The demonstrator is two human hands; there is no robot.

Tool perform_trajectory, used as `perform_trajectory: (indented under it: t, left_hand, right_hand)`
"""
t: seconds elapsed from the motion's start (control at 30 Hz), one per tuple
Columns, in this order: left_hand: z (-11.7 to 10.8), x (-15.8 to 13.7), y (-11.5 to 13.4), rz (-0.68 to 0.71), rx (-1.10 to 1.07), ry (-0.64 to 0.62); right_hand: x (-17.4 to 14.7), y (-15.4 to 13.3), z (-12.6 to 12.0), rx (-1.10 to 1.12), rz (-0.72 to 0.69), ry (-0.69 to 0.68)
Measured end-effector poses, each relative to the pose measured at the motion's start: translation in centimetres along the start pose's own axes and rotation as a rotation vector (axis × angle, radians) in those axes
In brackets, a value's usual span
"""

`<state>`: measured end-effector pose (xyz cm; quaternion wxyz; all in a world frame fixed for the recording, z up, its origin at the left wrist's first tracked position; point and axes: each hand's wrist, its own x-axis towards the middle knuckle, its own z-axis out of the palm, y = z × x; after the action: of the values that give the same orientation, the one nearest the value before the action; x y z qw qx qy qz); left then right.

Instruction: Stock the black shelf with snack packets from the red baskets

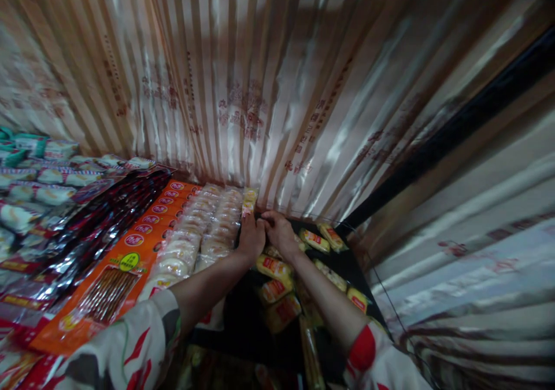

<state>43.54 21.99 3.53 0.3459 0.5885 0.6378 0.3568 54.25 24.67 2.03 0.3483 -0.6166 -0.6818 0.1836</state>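
Note:
My left hand (pixel 252 236) reaches to the back of the dark table, its fingers closed at the near end of a small yellow wrapped snack (pixel 250 198). This packet lies beside rows of clear-wrapped round white pastries (pixel 177 251). Close by on the right, my right hand (pixel 280 232) has its fingers bent inward, almost touching the left thumb; whatever is between them is hidden. Below and around the right forearm lie several loose yellow wrapped cakes (pixel 274 267), some partly covered by the arm.
Left of the pastries are overlapping orange snack packs (pixel 143 234), dark shiny packs (pixel 117 213) and white wrapped snacks (pixel 54 176). A pleated, printed curtain (pixel 243 89) hangs behind the table (pixel 247 309). A black pole (pixel 433 141) slants down at the right, near a thin cord (pixel 384 289).

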Motion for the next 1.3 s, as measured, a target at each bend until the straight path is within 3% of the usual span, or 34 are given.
perform_trajectory:
  t: [0.07,0.2,0.33,0.5,0.6,0.7,0.8,0.93,1.03,1.1,1.2,1.3]
  left_hand:
    - [-0.1,-0.2,0.1,-0.017,0.062,-0.029]
    - [-0.3,-0.6,0.5,0.079,0.148,-0.047]
    - [-1.0,-1.3,1.1,0.017,0.157,-0.102]
    - [-1.9,-3.3,1.6,-0.02,0.166,-0.194]
    - [-2.2,-4.9,1.3,-0.03,0.188,-0.243]
    - [-2.3,-6.3,0.7,0.069,0.247,-0.334]
    - [-2.5,-7.0,0.2,0.175,0.312,-0.398]
    - [-2.9,-7.0,0.2,0.2,0.379,-0.344]
    - [-3.0,-7.0,0.3,0.208,0.452,-0.363]
    - [-2.9,-7.2,0.2,0.177,0.468,-0.307]
    - [-2.5,-7.4,0.2,0.047,0.435,-0.167]
    - [-2.2,-7.1,0.5,-0.026,0.378,-0.095]
  right_hand:
    - [-1.2,0.3,-1.4,-0.045,-0.05,-0.092]
    - [-4.0,0.1,-3.9,-0.157,-0.137,-0.275]
    - [-6.4,-1.6,-5.5,-0.354,-0.194,-0.441]
    - [-7.9,-3.9,-6.3,-0.58,-0.228,-0.504]
    - [-8.2,-4.2,-6.3,-0.572,-0.226,-0.532]
    - [-8.3,-3.8,-6.1,-0.5,-0.281,-0.546]
    - [-8.3,-3.6,-6.2,-0.449,-0.348,-0.523]
    - [-7.9,-3.7,-6.6,-0.313,-0.411,-0.475]
    - [-7.5,-3.8,-6.4,-0.236,-0.422,-0.35]
    - [-7.3,-3.8,-6.0,-0.244,-0.356,-0.202]
    - [-6.9,-3.3,-5.2,-0.253,-0.14,-0.015]
    - [-6.4,-2.3,-4.3,-0.132,0.069,0.006]
